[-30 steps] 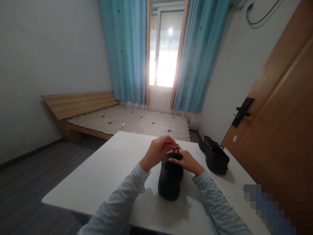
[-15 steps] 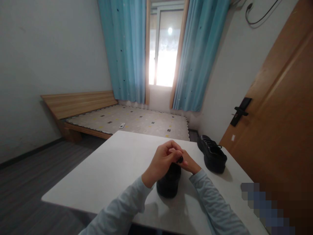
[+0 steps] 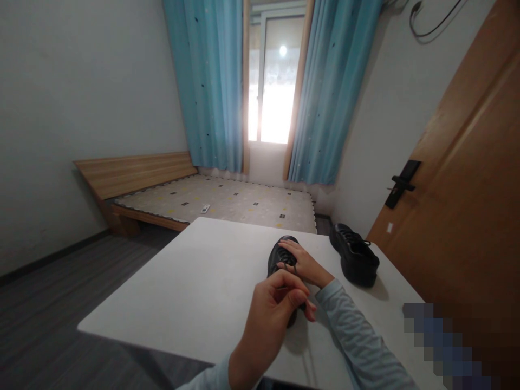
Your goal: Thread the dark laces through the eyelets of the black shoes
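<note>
The black shoe [image 3: 283,259] sat on the white tabletop [image 3: 195,287], toe pointing away toward the bed [image 3: 215,203]. It looked soft on top and thick and stiff at the sole, and not very heavy. The thin lace [image 3: 289,266] on top looked floppy and easy to slip from a pinch. A good place to hold the shoe was over its top or by its sides, and the lace was best held near its end.

The right hand [image 3: 303,262] lay flat over the top of the shoe, fingers spread a little, pressing it down. The left hand [image 3: 272,317] was raised just in front of the shoe, nearer the camera. Its thumb and fingers were pinched close together, and they seemed to hold a bit of lace, though that part was too small to be sure.

A second black shoe [image 3: 355,254] sat to the right of the first shoe, apart from it. Farther right of the shoe stood a brown door [image 3: 467,206]. Behind the shoe hung blue curtains [image 3: 211,81].
</note>
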`<state>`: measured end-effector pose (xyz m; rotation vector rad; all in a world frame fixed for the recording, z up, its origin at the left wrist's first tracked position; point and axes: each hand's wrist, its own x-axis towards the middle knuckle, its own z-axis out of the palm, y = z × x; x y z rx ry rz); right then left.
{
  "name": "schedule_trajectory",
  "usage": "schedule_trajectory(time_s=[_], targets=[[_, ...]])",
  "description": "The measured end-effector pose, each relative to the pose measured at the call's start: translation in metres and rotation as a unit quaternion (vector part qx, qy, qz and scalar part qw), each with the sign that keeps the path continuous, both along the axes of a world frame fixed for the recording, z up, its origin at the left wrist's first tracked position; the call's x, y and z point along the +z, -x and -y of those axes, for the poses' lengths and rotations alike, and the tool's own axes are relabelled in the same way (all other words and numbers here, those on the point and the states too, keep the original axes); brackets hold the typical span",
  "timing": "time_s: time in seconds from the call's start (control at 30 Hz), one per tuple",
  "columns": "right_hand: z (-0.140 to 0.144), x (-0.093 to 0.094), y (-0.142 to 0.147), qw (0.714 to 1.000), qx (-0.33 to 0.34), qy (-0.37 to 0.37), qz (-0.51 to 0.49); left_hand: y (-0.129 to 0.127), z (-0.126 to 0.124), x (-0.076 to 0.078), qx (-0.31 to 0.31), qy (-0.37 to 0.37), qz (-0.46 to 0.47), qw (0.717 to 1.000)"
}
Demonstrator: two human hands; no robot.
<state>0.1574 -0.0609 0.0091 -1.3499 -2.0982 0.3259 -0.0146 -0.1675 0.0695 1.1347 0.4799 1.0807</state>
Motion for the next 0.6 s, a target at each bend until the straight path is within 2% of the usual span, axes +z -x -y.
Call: schedule_trajectory(time_s=[0.2, 0.6], targets=[[0.002, 0.003, 0.001, 1.0, -0.002, 0.012, 0.004, 0.011, 0.007, -0.008, 0.031, 0.008, 0.004, 0.999], [0.004, 0.005, 0.001, 0.999, -0.009, 0.028, -0.028, 0.015, 0.02, -0.004, 0.039, -0.034, -0.022, 0.998]])
